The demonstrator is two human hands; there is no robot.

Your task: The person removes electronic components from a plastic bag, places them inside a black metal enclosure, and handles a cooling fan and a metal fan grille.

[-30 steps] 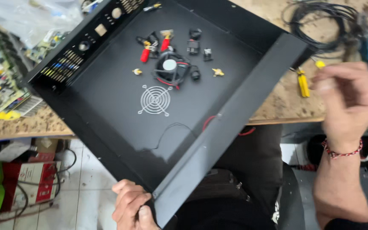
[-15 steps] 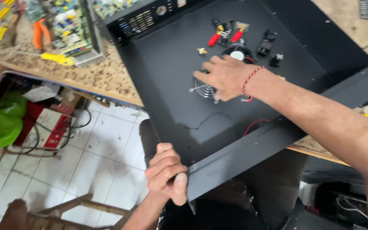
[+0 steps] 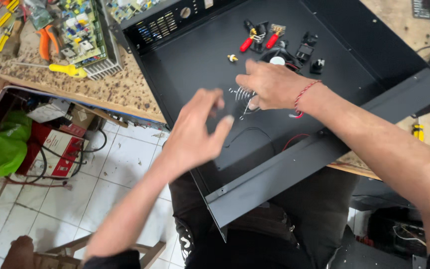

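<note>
A speckled stone-look bench [image 3: 125,94] over white floor tiles [image 3: 125,164] carries a matte black sheet-metal chassis [image 3: 200,65], its near corner overhanging. The right hand [image 3: 269,84] lies flat, fingers together, on a round wire fan grille [image 3: 242,97] at the chassis middle. The left hand [image 3: 195,132] hovers, fingers spread, holding nothing. A yellow-handled screwdriver [image 3: 65,68] lies far left.

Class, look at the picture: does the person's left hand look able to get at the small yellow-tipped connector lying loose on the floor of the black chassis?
Probably yes. The left hand hovers open above the black chassis, whose top is open. The yellow-tipped connector lies bare on the floor beyond it; the right hand rests to one side, on the wire fan grille.
</note>
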